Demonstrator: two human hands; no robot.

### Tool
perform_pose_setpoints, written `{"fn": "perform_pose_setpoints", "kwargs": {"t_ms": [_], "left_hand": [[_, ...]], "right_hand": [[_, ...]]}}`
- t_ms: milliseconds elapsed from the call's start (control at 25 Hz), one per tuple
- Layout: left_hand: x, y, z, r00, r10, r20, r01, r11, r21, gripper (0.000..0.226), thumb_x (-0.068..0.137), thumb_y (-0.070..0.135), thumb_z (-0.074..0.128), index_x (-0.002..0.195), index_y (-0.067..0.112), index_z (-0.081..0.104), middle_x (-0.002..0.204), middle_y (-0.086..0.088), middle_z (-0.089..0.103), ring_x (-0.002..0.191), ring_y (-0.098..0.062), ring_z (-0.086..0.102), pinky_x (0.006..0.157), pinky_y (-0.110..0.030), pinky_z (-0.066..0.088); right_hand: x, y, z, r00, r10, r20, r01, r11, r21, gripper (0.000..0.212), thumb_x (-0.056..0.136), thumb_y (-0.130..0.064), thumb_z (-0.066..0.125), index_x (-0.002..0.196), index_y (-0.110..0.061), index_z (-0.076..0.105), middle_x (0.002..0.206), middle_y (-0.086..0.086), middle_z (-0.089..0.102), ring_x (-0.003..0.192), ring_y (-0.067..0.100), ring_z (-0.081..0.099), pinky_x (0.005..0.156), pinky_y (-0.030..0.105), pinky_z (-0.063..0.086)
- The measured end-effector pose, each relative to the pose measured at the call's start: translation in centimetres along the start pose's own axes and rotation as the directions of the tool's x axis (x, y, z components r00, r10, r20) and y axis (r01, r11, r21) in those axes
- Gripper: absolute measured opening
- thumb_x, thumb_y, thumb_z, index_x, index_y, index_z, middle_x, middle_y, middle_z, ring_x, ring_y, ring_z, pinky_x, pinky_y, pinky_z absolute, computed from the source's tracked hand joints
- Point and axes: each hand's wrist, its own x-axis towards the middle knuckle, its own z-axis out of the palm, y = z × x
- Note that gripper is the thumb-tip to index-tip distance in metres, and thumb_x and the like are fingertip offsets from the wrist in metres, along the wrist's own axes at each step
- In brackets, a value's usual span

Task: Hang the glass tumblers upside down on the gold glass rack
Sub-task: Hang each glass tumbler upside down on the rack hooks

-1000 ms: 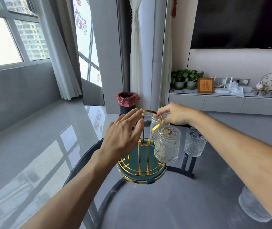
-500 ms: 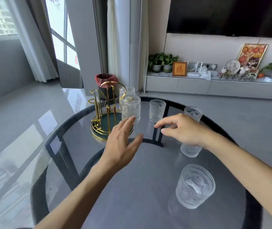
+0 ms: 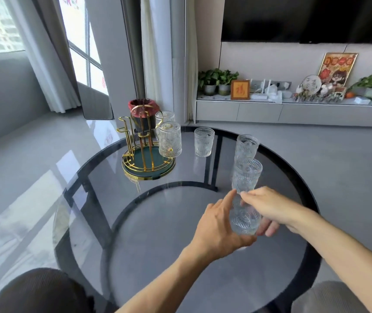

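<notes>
Over glass table [image 3: 158, 222], both hands [image 3: 216, 227] clasp one tumbler [image 3: 244, 219].

Round glass table [image 3: 180, 279], smoked top, black rim. Bin [image 3: 143, 107] with red liner is seen beyond it on the grey floor. Low grey cabinet [image 3: 259, 112] is set against the wall; potted plants [image 3: 216, 81], a framed red character [image 3: 240, 89] and a colourful picture [image 3: 337, 68] are displayed on it. Dark screen [image 3: 304, 18] is mounted above.
</notes>
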Motion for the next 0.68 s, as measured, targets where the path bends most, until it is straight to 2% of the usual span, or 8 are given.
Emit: {"fn": "perform_pose_setpoints", "kwargs": {"t_ms": [40, 120, 240, 320, 400, 480, 560, 680], "left_hand": [[-0.1, -0.2, -0.3, 0.999, -0.013, -0.036, 0.013, 1.000, -0.001, 0.096, 0.061, 0.048, 0.083, 0.145, 0.027, 0.039, 0.127, 0.006, 0.061, 0.113, -0.018, 0.056, 0.093, -0.021, 0.042], [-0.2, -1.0, -1.7, 0.993, -0.064, -0.098, 0.057, 0.996, -0.066, 0.083, 0.055, 0.054, 0.081, 0.128, 0.037, 0.047, 0.117, 0.020, 0.060, 0.104, -0.005, 0.058, 0.085, -0.014, 0.041], [-0.3, -2.4, -5.2, 0.974, -0.131, -0.185, 0.078, 0.960, -0.268, 0.072, 0.050, 0.049, 0.086, 0.111, 0.042, 0.048, 0.104, 0.025, 0.062, 0.098, 0.002, 0.061, 0.084, -0.021, 0.052], [-0.2, -3.2, -7.5, 0.957, -0.133, -0.256, 0.029, 0.928, -0.371, 0.071, 0.053, 0.040, 0.090, 0.109, 0.040, 0.047, 0.102, 0.021, 0.063, 0.099, 0.000, 0.061, 0.085, -0.023, 0.053], [-0.2, -4.0, -9.5, 0.941, -0.103, -0.322, -0.042, 0.909, -0.415, 0.073, 0.055, 0.033, 0.092, 0.112, 0.035, 0.046, 0.104, 0.017, 0.060, 0.101, -0.003, 0.059, 0.085, -0.018, 0.049], [-0.2, -5.0, -11.2, 0.924, -0.069, -0.376, -0.112, 0.891, -0.441, 0.075, 0.057, 0.026, 0.092, 0.115, 0.031, 0.045, 0.104, 0.016, 0.058, 0.101, -0.006, 0.059, 0.086, -0.017, 0.047], [0.1, -5.9, -13.0, 0.911, -0.060, -0.409, -0.149, 0.876, -0.459, 0.075, 0.058, 0.023, 0.090, 0.118, 0.030, 0.045, 0.106, 0.015, 0.058, 0.105, -0.014, 0.060, 0.090, -0.028, 0.050], [1.1, -7.8, -16.2, 0.918, -0.023, -0.396, -0.175, 0.872, -0.458, 0.073, 0.062, 0.028, 0.089, 0.123, 0.032, 0.048, 0.119, 0.018, 0.061, 0.112, -0.013, 0.061, 0.091, -0.032, 0.052]], "right_hand": [[-0.2, 0.2, -0.3, 1.000, 0.012, 0.026, -0.015, 0.992, 0.128, 0.038, 0.098, -0.045, 0.042, 0.112, -0.014, 0.060, 0.113, 0.009, 0.065, 0.058, 0.033, 0.074, 0.042, 0.030, 0.054], [-0.5, 0.6, -0.7, 1.000, 0.013, 0.012, -0.016, 0.953, 0.304, 0.042, 0.097, -0.047, 0.045, 0.112, -0.012, 0.063, 0.104, 0.010, 0.074, 0.071, 0.040, 0.075, 0.051, 0.037, 0.059], [-0.3, -0.4, 1.1, 0.997, 0.053, 0.056, -0.069, 0.940, 0.333, 0.051, 0.091, -0.058, 0.049, 0.116, -0.015, 0.061, 0.098, 0.016, 0.075, 0.075, 0.041, 0.074, 0.064, 0.053, 0.062], [0.0, -2.3, 3.2, 0.973, 0.026, 0.229, -0.138, 0.860, 0.492, 0.059, 0.086, -0.067, 0.049, 0.126, -0.024, 0.050, 0.102, 0.023, 0.074, 0.073, 0.042, 0.072, 0.060, 0.050, 0.061], [0.5, -4.8, 4.8, 0.951, -0.063, 0.302, -0.166, 0.720, 0.674, 0.060, 0.083, -0.067, 0.054, 0.128, -0.028, 0.050, 0.097, 0.025, 0.072, 0.071, 0.039, 0.071, 0.054, 0.041, 0.059], [0.8, -7.5, 5.9, 0.963, -0.120, 0.243, -0.123, 0.606, 0.786, 0.057, 0.076, -0.062, 0.065, 0.120, -0.026, 0.059, 0.092, 0.022, 0.068, 0.065, 0.034, 0.070, 0.052, 0.037, 0.058], [1.3, -10.5, 6.6, 0.974, -0.150, 0.172, -0.065, 0.544, 0.837, 0.057, 0.070, -0.058, 0.073, 0.117, -0.026, 0.062, 0.104, 0.020, 0.067, 0.063, 0.031, 0.071, 0.053, 0.036, 0.059], [2.5, -14.9, 7.4, 0.987, -0.160, -0.011, 0.103, 0.581, 0.808, 0.053, 0.073, -0.049, 0.076, 0.118, -0.024, 0.063, 0.121, 0.015, 0.065, 0.072, 0.034, 0.073, 0.056, 0.037, 0.060]]}}
